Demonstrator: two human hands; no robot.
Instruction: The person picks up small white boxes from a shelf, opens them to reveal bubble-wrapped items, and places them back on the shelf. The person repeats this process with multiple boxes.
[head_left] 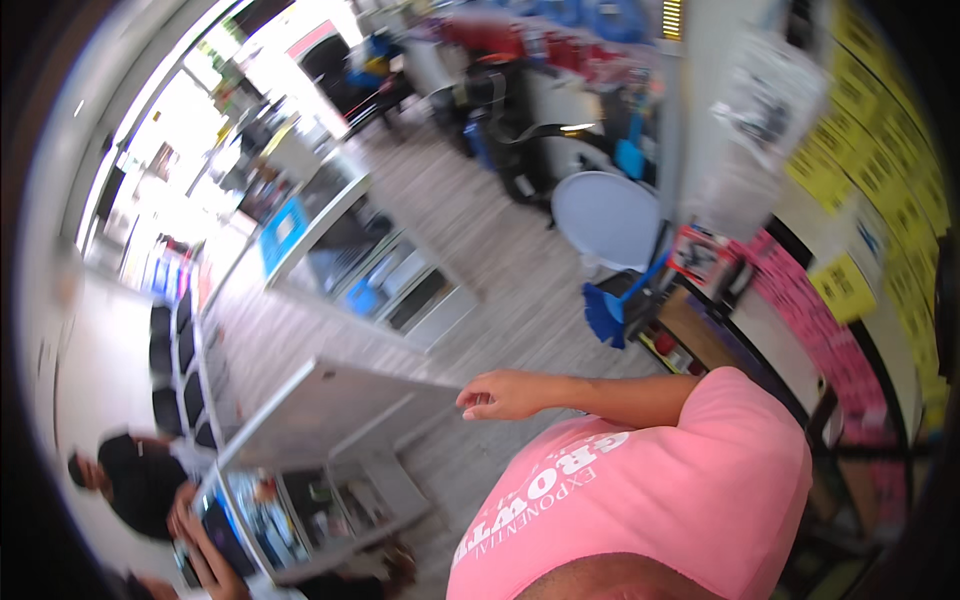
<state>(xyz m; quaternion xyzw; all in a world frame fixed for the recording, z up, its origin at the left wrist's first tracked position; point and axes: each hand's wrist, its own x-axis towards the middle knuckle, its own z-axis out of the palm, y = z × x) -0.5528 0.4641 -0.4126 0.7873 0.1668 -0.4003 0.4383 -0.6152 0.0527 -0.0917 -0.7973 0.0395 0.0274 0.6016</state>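
My right hand point(503, 396) reaches out to the left from the short sleeve of my pink shirt point(640, 490). Its fingers are loosely bent, with a gap between them and the thumb, and I see nothing in it. Nearest to it in the picture is the end of a pale counter point(330, 405) with shelves beneath, and the hand seems apart from it. Grey wood-look floor point(470, 250) shows beyond the hand. My left hand is out of view.
Ahead stands a glass-sided display counter point(400, 285). To the right are a round white table point(606, 218), a blue brush point(605, 315) and racks with yellow tags point(845, 287) and pink tags point(815, 310). A person in black point(140, 485) and another person's arms point(215, 560) are at lower left.
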